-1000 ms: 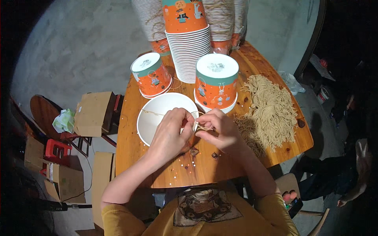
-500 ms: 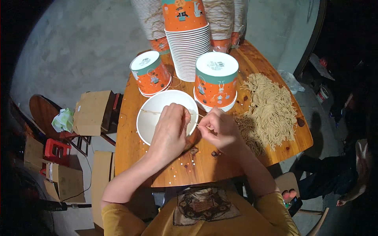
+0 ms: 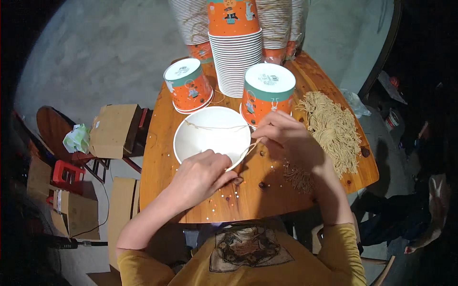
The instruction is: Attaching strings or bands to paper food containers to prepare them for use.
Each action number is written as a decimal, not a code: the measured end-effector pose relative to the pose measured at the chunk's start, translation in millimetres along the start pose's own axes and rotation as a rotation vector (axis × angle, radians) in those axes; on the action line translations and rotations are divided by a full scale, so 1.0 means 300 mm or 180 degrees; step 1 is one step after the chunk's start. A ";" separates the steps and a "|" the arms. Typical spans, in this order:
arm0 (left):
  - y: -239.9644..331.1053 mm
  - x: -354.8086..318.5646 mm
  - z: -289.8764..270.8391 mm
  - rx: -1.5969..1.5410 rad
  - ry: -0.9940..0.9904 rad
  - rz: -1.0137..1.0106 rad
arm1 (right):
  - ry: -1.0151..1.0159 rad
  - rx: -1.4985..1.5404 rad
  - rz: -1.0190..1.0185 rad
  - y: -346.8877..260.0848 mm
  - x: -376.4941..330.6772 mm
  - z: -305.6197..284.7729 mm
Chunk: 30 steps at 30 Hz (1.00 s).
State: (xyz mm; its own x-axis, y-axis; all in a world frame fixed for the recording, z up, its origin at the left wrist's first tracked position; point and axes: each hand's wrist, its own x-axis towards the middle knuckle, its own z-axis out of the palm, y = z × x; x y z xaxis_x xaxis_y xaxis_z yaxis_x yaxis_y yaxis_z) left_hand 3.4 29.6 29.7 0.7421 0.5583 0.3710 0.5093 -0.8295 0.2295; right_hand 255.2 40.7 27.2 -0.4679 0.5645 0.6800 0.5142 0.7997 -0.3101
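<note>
A white paper bucket [image 3: 210, 143] stands with its open mouth facing up. A thin beige cord [image 3: 214, 127] crosses its mouth and runs through the wall on the right. My left hand [image 3: 202, 174] is closed on the near rim, its fingers curled over the edge and thumb outside. Just off the right rim, my right hand [image 3: 288, 136] pinches the cord; a doubled length hangs down from its fingertips beside the wall. Part of the bucket's near side is hidden behind my left hand.
Upside-down orange paper buckets stand at far left [image 3: 188, 88] and far right [image 3: 268, 90], with a tall nested stack [image 3: 236, 62] between them. A heap of beige cords [image 3: 331, 133] lies at the table's right. Small white beads [image 3: 224, 195] are scattered on the wooden table [image 3: 162, 190].
My left hand has moved down from the bucket's right inner side to its near rim. My right hand has risen slightly and shifted right with the cord.
</note>
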 end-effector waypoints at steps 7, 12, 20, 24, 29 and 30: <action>-0.055 -0.060 -0.059 0.0220 -0.0018 0.0150 | -0.1428 0.1179 0.0364 -0.016 0.146 0.001; -0.100 -0.093 -0.054 0.0165 0.0120 0.0255 | -0.1767 0.1358 0.1350 -0.015 0.208 0.133; -0.078 -0.063 -0.033 -0.0993 0.0487 -0.0787 | -0.1900 0.0221 0.1285 -0.039 0.243 0.193; -0.092 -0.030 -0.033 -0.0698 0.0248 -0.0746 | -0.1845 0.0360 0.1219 -0.033 0.253 0.205; -0.103 -0.009 -0.048 -0.0538 -0.0249 -0.0561 | -0.1895 0.0068 0.1205 -0.028 0.248 0.214; -0.098 -0.008 -0.062 -0.0538 -0.0259 -0.0570 | -0.1897 0.0080 0.1206 -0.025 0.248 0.222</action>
State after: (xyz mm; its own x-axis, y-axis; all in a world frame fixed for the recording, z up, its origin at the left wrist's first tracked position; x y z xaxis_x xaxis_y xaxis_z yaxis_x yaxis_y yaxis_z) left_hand -21.6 52.3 38.9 0.6827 0.6905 0.2391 0.5607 -0.7048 0.4345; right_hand 168.6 90.3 36.0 -0.5777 0.8150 0.0447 0.7060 0.5264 -0.4737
